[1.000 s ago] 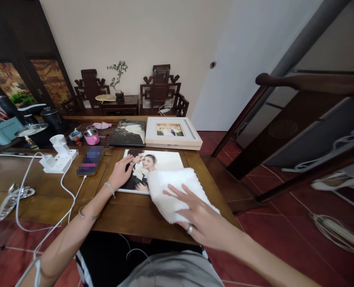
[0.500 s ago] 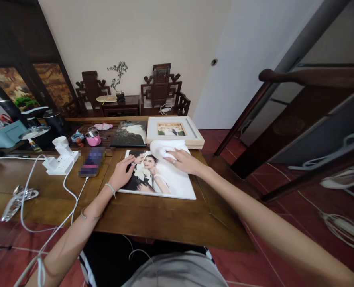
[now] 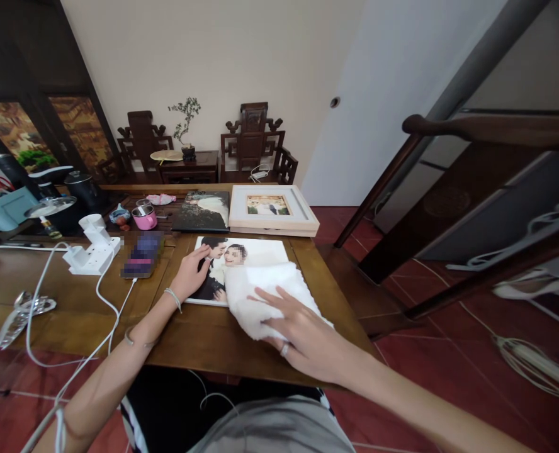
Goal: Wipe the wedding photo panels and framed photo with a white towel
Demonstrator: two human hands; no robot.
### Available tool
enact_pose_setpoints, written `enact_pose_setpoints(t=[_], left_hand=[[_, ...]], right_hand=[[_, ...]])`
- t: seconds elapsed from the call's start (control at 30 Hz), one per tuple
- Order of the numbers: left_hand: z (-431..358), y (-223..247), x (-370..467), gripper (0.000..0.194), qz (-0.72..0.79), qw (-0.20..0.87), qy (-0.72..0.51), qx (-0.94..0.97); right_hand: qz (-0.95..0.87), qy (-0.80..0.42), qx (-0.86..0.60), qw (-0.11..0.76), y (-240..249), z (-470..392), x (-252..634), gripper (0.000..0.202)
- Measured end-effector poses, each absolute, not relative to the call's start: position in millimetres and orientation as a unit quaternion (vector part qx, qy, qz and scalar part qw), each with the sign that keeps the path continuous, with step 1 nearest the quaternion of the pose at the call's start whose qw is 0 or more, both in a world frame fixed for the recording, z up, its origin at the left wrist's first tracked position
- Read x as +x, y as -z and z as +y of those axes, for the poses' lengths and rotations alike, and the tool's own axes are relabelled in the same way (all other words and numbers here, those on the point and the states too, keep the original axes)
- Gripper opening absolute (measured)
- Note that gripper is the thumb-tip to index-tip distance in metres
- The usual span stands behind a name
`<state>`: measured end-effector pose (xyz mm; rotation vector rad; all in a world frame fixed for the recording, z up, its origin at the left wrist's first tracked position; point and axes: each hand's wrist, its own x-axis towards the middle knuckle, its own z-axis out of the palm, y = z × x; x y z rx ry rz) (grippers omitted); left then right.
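A large photo panel (image 3: 266, 248) with a couple's portrait lies flat on the wooden table (image 3: 204, 346). My left hand (image 3: 191, 275) rests on the panel's left edge, fingers stretched out and holding nothing. A white cloth (image 3: 272, 280) covers the panel's lower right part and hangs over its near edge. With its fingers spread over the cloth, my right hand (image 3: 303, 330) presses and grips it. The thumb is partly tucked at the cloth's near side, and the panel's lower right corner is hidden beneath.
Behind the panel lie a dark photo album (image 3: 199, 214) and a light wooden picture frame (image 3: 301, 217). To the left are a phone (image 3: 142, 255), a white power strip (image 3: 95, 257) with cables, a pink cup (image 3: 145, 217) and a clear hair clip (image 3: 23, 318). A wooden chair (image 3: 449, 201) stands right.
My right hand has drawn the cloth from the panel's far right edge down towards me, over its near edge. My left hand has stayed on the left edge.
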<state>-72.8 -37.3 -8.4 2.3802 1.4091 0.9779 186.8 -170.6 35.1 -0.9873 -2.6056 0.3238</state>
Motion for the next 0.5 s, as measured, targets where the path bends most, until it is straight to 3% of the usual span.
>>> enact_pose_setpoints(t=[0.5], left_hand=[[-36, 10, -74, 0.036, 0.478, 0.092, -0.327, 0.81]], right_hand=[[-0.888, -0.032, -0.416, 0.192, -36, -43, 165, 0.031]])
